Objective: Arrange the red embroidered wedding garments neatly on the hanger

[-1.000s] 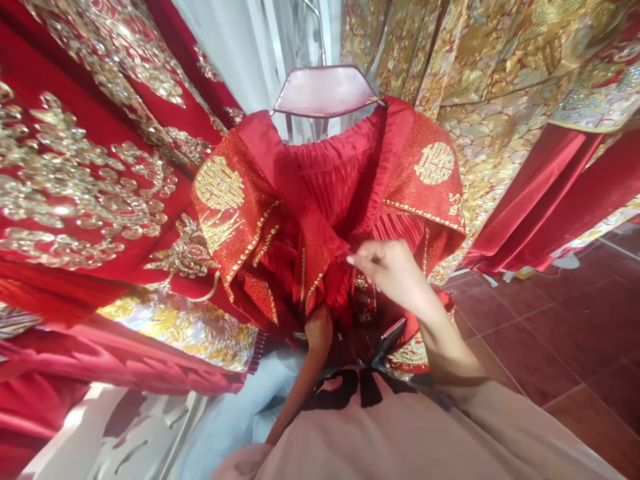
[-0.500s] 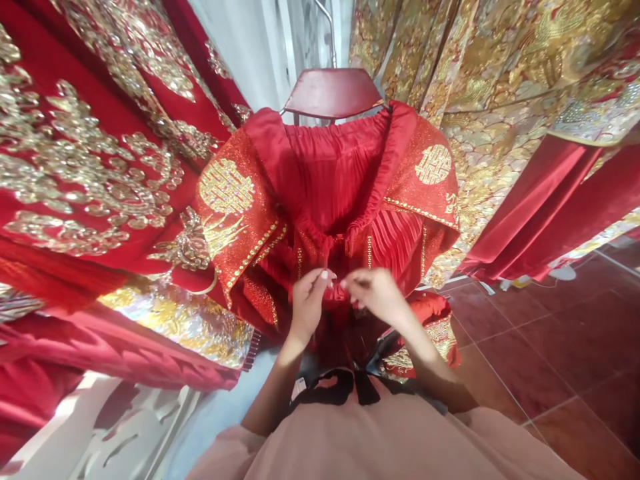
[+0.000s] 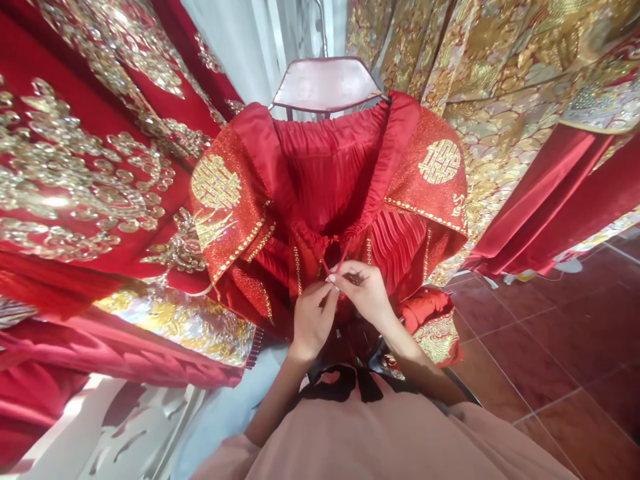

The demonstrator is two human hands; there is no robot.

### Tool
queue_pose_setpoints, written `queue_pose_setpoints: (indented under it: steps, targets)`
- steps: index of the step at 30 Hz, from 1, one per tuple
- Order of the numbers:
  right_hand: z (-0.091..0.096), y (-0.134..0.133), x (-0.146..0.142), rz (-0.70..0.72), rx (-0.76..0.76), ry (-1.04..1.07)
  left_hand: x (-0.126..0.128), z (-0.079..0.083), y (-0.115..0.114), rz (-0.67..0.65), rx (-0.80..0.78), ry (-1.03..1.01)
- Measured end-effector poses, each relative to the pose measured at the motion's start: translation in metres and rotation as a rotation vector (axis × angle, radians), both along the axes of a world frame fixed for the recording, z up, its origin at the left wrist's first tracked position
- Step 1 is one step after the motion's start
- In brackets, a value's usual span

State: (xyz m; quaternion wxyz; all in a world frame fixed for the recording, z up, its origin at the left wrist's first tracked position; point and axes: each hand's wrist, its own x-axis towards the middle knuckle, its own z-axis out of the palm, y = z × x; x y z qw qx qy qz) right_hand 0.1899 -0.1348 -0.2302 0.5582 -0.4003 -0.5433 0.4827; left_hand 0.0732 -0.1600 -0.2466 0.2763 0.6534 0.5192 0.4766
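The thin red cords (image 3: 342, 255) lie just to the far side of the fingers, their long axes slanting near and together from the hung garment (image 3: 327, 170). Left hand (image 3: 314, 317) and right hand (image 3: 367, 293) meet there, fingertips pinched on the cords, neither clearly nearer.

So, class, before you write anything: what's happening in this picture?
A person's left hand and right hand meet in front of a red garment, pinching thin red cords at its gathered neckline. The garment hangs on a hanger, its neck open. Whether the cords are knotted can't be told. Gold-patterned cloth hangs to the right.
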Motion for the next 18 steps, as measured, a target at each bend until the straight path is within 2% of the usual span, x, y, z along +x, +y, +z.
queue_pose_setpoints:
  steps: [2,4,7,9,13,18]
  targets:
    - [0.001,0.000,-0.001,-0.015,-0.006,0.067,-0.005,0.004,-0.001,0.057,0.077,0.057]
    - [0.001,-0.001,-0.002,-0.015,-0.008,0.109,-0.009,0.009,0.000,0.088,0.128,-0.050]
    - [0.004,-0.006,-0.002,0.023,-0.024,0.110,-0.007,0.018,0.007,-0.070,0.022,-0.277]
    - [0.008,-0.011,-0.001,0.067,-0.080,0.080,-0.003,0.023,0.013,-0.158,-0.084,-0.331]
    - [0.013,-0.015,0.004,0.115,-0.182,0.072,-0.002,0.031,0.020,-0.109,-0.097,-0.235]
    - [0.007,-0.006,0.014,0.302,-0.417,0.329,-0.006,0.033,0.016,-0.020,-0.081,-0.158]
